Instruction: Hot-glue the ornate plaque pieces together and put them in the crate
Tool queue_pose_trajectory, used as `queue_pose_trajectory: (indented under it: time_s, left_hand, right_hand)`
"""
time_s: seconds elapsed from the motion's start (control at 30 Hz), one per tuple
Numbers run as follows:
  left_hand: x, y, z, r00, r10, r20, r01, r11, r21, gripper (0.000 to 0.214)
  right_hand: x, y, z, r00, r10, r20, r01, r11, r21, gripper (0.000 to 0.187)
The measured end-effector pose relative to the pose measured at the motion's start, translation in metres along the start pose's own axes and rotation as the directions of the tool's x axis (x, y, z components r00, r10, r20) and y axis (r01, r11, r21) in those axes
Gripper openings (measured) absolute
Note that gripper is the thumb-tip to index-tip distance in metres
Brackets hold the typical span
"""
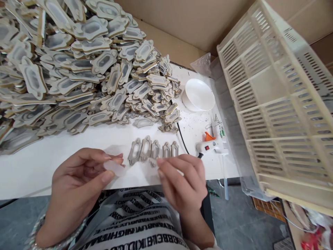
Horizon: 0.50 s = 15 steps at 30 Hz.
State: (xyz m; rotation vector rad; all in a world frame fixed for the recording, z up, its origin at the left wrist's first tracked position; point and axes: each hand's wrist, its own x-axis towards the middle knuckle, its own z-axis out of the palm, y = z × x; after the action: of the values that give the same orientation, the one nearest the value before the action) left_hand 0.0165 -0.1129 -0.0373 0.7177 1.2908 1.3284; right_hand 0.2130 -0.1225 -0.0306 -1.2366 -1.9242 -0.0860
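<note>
Between the thumb and fingers of my left hand (83, 177) is a small translucent whitish plastic piece (114, 168), held above the table's front edge. My right hand (183, 177) is closed in a pinch to the right of it. A small greyish bit (153, 161) shows at its fingertips; I cannot tell whether it is held or lies on the table. Just beyond both hands, several grey frame-shaped pieces with oblong openings (145, 148) lie in a row on the white table (85, 140). The right hand partly covers the row's near side.
A large heap of similar frame pieces (91, 62) fills the back left. To the right are a white bowl (199, 95), a white glue gun (214, 146) with a black cord (183, 137), and an orange clip-like item (208, 136). A tall slatted plastic crate (275, 93) stands farther right.
</note>
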Motion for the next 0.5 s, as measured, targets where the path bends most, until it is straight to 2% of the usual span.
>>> queue_pose_trajectory:
  time_s: [0.07, 0.17, 0.37, 0.5]
  left_hand:
    - [-0.001, 0.001, 0.0, 1.0, 0.023, 0.002, -0.023, 0.999, 0.028, 0.026]
    - [-0.002, 0.002, 0.001, 0.999, 0.046, 0.004, -0.046, 0.996, 0.082, 0.025]
    - [-0.003, 0.001, 0.001, 0.999, 0.049, -0.001, -0.048, 0.982, 0.182, 0.019]
    - [-0.003, 0.001, 0.001, 0.998, 0.057, -0.002, -0.056, 0.982, 0.181, 0.018]
  right_hand:
    - [-0.003, 0.012, -0.005, 1.0, -0.015, -0.015, 0.013, 0.993, -0.119, 0.016]
    - [-0.007, 0.025, -0.008, 0.999, -0.033, 0.028, 0.039, 0.97, -0.238, 0.016]
    - [-0.012, 0.03, -0.006, 0.993, -0.037, 0.114, 0.067, 0.961, -0.269, 0.01]
    - [-0.012, 0.031, -0.006, 0.99, -0.028, 0.138, 0.067, 0.956, -0.287, 0.008]
